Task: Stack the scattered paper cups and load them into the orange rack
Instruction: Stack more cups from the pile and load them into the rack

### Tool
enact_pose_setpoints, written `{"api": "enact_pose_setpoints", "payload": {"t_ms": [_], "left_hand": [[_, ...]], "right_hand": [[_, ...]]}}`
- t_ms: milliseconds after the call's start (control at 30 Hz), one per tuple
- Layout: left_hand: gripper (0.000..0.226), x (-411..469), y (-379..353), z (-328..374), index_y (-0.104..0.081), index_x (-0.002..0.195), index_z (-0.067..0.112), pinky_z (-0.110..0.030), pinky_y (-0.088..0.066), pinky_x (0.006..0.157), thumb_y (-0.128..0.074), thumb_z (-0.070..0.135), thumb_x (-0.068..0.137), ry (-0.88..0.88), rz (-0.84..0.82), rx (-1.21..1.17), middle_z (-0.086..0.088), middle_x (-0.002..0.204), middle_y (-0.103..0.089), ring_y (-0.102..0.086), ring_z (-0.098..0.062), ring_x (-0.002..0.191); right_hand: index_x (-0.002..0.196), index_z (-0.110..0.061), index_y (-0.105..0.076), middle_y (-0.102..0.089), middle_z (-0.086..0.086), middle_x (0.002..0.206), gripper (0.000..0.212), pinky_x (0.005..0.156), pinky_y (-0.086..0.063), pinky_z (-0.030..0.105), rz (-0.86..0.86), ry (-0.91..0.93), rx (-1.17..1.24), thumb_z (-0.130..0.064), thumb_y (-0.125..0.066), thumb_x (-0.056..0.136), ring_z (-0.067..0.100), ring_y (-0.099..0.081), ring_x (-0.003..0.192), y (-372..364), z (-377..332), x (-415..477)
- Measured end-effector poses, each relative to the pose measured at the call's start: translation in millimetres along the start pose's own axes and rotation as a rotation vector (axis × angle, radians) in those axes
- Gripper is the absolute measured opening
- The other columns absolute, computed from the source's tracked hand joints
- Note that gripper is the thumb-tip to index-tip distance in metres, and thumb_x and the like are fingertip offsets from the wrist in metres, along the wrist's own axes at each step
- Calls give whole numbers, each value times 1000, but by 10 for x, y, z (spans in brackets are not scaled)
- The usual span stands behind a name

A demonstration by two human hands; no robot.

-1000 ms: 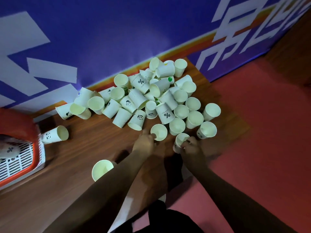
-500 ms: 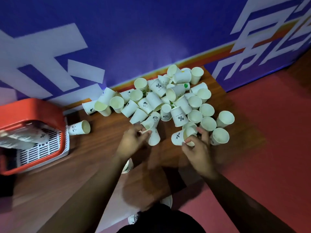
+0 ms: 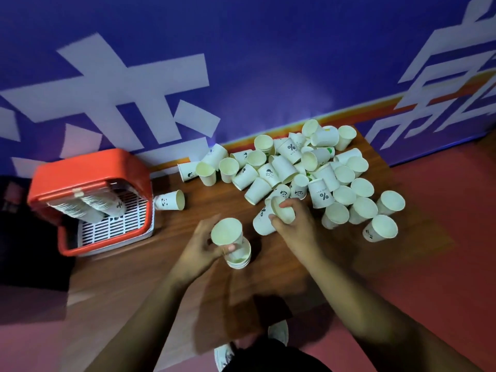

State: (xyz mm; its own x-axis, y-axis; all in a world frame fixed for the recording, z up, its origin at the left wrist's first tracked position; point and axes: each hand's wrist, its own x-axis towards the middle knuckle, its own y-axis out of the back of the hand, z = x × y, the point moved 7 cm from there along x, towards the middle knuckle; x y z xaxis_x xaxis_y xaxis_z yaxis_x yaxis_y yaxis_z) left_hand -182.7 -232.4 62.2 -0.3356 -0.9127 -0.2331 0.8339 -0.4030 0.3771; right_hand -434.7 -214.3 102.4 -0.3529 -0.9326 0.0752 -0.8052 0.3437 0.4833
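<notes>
Several white paper cups (image 3: 292,167) lie scattered in a heap on the wooden table (image 3: 166,253), some upright, some on their sides. My left hand (image 3: 204,245) grips a paper cup (image 3: 226,232) just above a short stack of cups (image 3: 239,255) standing on the table. My right hand (image 3: 295,221) is closed on two cups (image 3: 268,217) at the heap's near edge. The orange rack (image 3: 88,167) stands at the left with stacked cup rows (image 3: 88,205) lying inside on its white grid. One cup (image 3: 170,201) lies on its side beside the rack.
A blue banner wall (image 3: 241,63) with white characters rises right behind the table. The table's right edge (image 3: 418,224) drops to a red floor. My white shoe (image 3: 224,355) shows below the table's near edge. A dark object (image 3: 16,224) sits left of the rack.
My left hand lifted its cup away from the heap and brought it over the short stack near me. My right hand gathered two cups. The view shifted, bringing the whole rack into sight.
</notes>
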Motion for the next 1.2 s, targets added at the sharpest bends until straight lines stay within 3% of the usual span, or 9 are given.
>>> {"api": "enact_pose_setpoints", "payload": {"t_ms": [100, 200, 300, 433, 533, 733, 900, 1033, 1200], "left_hand": [[82, 39, -192, -100, -47, 145, 22, -10, -35, 105, -87, 32, 74, -45, -34, 81, 7, 135, -46, -45, -4, 128], [80, 111, -294, -267, -53, 140, 21, -22, -39, 106, -90, 19, 70, -58, -16, 202, 4, 129, -49, -49, -12, 124], [84, 153, -371, -386, -51, 140, 24, -29, -39, 103, -92, 23, 66, -45, -41, 218, 3, 131, -49, -47, -18, 125], [94, 159, -453, -460, -40, 145, 31, -34, -37, 110, -91, 26, 66, -19, -181, 144, 6, 137, -45, -41, -11, 129], [105, 117, -328, -593, -29, 152, 36, -39, -35, 117, -84, 45, 63, 44, -240, 80, 8, 154, -37, -38, -13, 140], [73, 35, -119, -621, -30, 154, 17, -9, -45, 93, -62, -6, 92, 93, -296, -172, 6, 149, -44, -48, 22, 120], [73, 17, -82, -703, -36, 151, 19, -18, -45, 100, -67, 19, 84, 151, -284, -222, 6, 146, -52, -50, -4, 133], [53, 11, -157, -750, -39, 150, 14, -6, -39, 98, -54, 9, 100, 133, -265, -287, 3, 147, -50, -49, 10, 127], [75, 38, -220, -1000, -31, 150, 14, -19, -40, 107, -58, -10, 84, 186, -317, -186, -11, 154, -40, -34, -23, 146]], "right_hand": [[110, -19, -56, -56, -2, 114, 42, 93, -38, 19, 2, -61, 39, -25, -80, 75, 13, -50, 111, -58, -19, -93], [119, -21, -52, -55, -2, 120, 53, 99, -44, 32, 1, -108, 57, -31, -80, 75, 15, -51, 115, -83, -18, -159], [121, -26, -50, -55, -4, 122, 58, 99, -46, 34, -30, -81, 70, -33, -81, 73, 13, -52, 115, -120, -73, -199], [125, -33, -47, -55, -13, 122, 65, 94, -44, 16, -185, -25, 101, -26, -84, 73, -3, -51, 114, -261, -228, -272], [137, -35, -40, -54, -15, 129, 80, 100, -43, 25, -304, -24, 37, -39, -84, 70, 2, -50, 121, -422, -221, -331], [141, -39, -37, -48, -22, 138, 84, 106, -36, 26, -411, -46, -99, -43, -82, 70, 1, -42, 128, -650, -255, -429], [140, -35, -41, -48, -23, 139, 82, 104, -36, 20, -374, -21, -80, -38, -83, 70, -2, -43, 128, -706, -278, -448], [143, -37, -38, -43, -17, 144, 83, 106, -37, 26, -483, -48, -191, -33, -82, 72, 4, -40, 131, -883, -109, -537], [144, -28, -40, -37, -17, 149, 79, 107, -39, 29, -529, -51, -344, -28, -79, 76, 10, -39, 134, -1100, 109, -610]]}}
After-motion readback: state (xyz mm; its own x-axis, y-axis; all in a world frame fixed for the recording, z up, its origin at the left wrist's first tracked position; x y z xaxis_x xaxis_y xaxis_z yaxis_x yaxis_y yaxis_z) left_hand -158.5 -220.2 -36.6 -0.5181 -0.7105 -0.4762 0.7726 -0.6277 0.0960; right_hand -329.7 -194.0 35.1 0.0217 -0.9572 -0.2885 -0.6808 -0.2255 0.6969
